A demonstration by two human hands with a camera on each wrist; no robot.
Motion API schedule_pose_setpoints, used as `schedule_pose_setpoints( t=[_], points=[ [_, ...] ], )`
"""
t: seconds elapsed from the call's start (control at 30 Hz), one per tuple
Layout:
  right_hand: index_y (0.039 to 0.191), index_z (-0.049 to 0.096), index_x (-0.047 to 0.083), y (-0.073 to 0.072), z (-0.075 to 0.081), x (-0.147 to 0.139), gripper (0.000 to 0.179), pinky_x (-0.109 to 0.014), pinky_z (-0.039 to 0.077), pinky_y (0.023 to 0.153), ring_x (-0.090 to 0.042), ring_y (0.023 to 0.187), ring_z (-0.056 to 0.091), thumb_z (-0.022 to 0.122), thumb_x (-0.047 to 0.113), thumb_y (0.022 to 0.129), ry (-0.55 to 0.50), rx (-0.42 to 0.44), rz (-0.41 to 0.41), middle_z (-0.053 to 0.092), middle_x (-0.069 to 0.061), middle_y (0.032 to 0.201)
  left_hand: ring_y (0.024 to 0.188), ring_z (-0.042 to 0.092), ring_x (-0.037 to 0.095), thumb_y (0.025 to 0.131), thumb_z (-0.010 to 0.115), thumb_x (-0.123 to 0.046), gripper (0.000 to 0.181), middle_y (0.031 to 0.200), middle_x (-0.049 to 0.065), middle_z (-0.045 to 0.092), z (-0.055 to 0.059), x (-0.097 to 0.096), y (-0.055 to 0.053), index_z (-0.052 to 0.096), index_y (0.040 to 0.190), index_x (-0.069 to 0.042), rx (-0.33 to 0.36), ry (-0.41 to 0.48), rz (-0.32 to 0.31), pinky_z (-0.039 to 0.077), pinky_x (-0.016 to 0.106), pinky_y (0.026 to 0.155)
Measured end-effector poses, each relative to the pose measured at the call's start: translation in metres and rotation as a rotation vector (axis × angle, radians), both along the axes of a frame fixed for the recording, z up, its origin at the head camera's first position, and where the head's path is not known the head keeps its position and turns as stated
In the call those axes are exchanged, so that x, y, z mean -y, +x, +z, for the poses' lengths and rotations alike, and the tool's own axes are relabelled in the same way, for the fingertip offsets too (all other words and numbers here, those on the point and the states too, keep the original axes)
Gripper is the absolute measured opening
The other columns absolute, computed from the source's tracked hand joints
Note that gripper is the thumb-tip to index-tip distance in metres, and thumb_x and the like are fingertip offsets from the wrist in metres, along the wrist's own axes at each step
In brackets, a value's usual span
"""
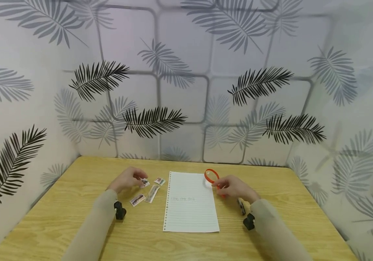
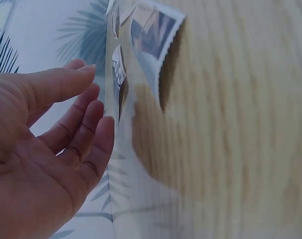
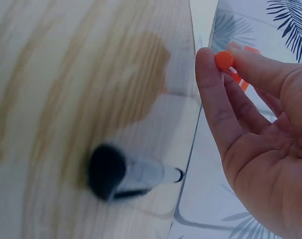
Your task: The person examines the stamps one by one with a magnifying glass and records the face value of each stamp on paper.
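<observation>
My right hand [image 1: 233, 186] pinches the handle of an orange-red magnifying glass [image 1: 217, 181] between thumb and fingers. Its round lens is raised over the upper right corner of the lined paper [image 1: 191, 217]. In the right wrist view, the orange handle end [image 3: 224, 60] shows between the fingertips. At the left, my left hand [image 1: 129, 179] is relaxed, fingers slightly bent, beside a small postage stamp [image 1: 145, 183]. Nothing lies between its thumb and fingers in the left wrist view; another stamp [image 2: 153, 37] with a perforated edge lies past the fingertips.
More stamps lie between the left hand and the paper: a small one [image 1: 159, 181], a long one [image 1: 152, 193] and one nearer me [image 1: 137, 199]. A dark-capped marker [image 3: 136, 172] rests on the wooden table [image 1: 154, 246] below the right hand. A patterned wall [image 1: 183, 98] borders the table's back.
</observation>
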State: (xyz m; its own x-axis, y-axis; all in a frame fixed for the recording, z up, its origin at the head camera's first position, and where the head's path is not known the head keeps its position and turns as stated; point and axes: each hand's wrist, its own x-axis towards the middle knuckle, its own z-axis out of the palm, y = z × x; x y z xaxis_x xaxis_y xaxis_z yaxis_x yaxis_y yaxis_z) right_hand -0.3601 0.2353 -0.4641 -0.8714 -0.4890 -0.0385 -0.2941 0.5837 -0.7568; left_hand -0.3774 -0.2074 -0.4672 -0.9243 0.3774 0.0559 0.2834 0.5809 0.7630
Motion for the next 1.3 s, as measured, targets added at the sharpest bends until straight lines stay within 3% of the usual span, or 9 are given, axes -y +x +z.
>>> schedule_pose_setpoints(
  t=[0.23, 0.47, 0.77, 0.93, 1.3],
  points=[
    [0.115, 0.071, 0.003, 0.002, 0.005, 0.021, 0.028, -0.022, 0.048, 0.062, -0.010, 0.072, 0.055, 0.071, 0.007, 0.088, 0.034, -0.039, 0.024, 0.070, -0.011, 0.098, 0.099, 0.061, 0.025, 0.083, 0.065, 0.007, 0.030, 0.111, 0.015, 0.069, 0.001, 0.000, -0.001, 0.069, 0.113, 0.003, 0.044, -0.034, 0.045, 0.050, 0.043, 0.090],
    [0.115, 0.071, 0.003, 0.005, 0.015, 0.044, 0.027, -0.027, 0.052, 0.064, -0.013, 0.070, 0.057, 0.070, 0.004, 0.088, 0.020, -0.018, 0.063, 0.068, -0.009, 0.094, 0.096, 0.062, 0.025, 0.082, 0.065, 0.009, 0.031, 0.108, 0.017, 0.069, 0.001, -0.002, 0.000, 0.068, 0.113, 0.006, 0.063, -0.054, 0.017, 0.052, 0.043, 0.089],
    [0.118, 0.070, 0.002, 0.003, 0.015, 0.069, 0.029, -0.034, 0.058, 0.070, -0.015, 0.070, 0.065, 0.068, 0.002, 0.089, -0.014, 0.030, 0.127, 0.068, -0.007, 0.091, 0.089, 0.060, 0.020, 0.084, 0.068, 0.003, 0.022, 0.101, 0.013, 0.070, -0.004, 0.000, -0.007, 0.072, 0.105, 0.001, 0.047, -0.118, 0.018, 0.051, 0.034, 0.079],
    [0.117, 0.070, 0.003, 0.005, 0.018, 0.078, 0.028, -0.037, 0.058, 0.071, -0.015, 0.069, 0.065, 0.069, 0.005, 0.089, 0.018, 0.046, 0.153, 0.068, -0.007, 0.091, 0.087, 0.056, 0.019, 0.084, 0.068, 0.003, 0.019, 0.098, 0.010, 0.070, -0.007, -0.001, -0.009, 0.074, 0.101, -0.001, 0.098, -0.126, 0.012, 0.047, 0.031, 0.075],
    [0.119, 0.069, 0.003, 0.008, 0.026, 0.101, 0.028, -0.030, 0.057, 0.068, -0.013, 0.071, 0.065, 0.066, 0.003, 0.091, 0.064, 0.069, 0.214, 0.068, -0.006, 0.091, 0.085, 0.055, 0.017, 0.083, 0.068, 0.006, 0.022, 0.098, 0.011, 0.068, -0.006, -0.001, -0.011, 0.071, 0.104, 0.001, 0.093, -0.095, -0.004, 0.047, 0.028, 0.077]
  ],
)
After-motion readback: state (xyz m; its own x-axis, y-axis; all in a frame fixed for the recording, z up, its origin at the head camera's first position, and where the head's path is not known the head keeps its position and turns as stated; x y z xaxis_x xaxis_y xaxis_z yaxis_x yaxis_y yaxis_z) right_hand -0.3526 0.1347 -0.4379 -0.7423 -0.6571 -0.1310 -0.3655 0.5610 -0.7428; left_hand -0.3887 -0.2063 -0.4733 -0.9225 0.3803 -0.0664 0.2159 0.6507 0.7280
